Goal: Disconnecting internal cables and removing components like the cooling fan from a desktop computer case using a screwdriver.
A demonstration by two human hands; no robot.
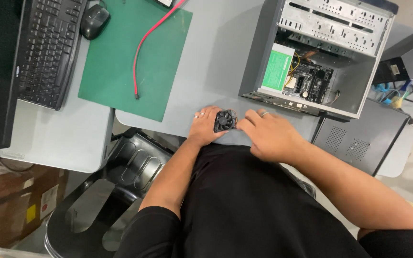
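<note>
From the head camera, a small black cooling fan (224, 120) sat at the near edge of the grey table (216, 57), in front of the open computer case (321, 57). The left hand (206, 126) gripped the fan's left side; the right hand (268, 134) pinched its right edge. A red cable (142, 48) lay on a green mat (120, 71), well left of the case.

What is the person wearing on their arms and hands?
Both arms are bare up to short black sleeves of a black top. The left hand has two small rings on its fingers. The right hand wears one silvery ring. No gloves, no watch.
</note>
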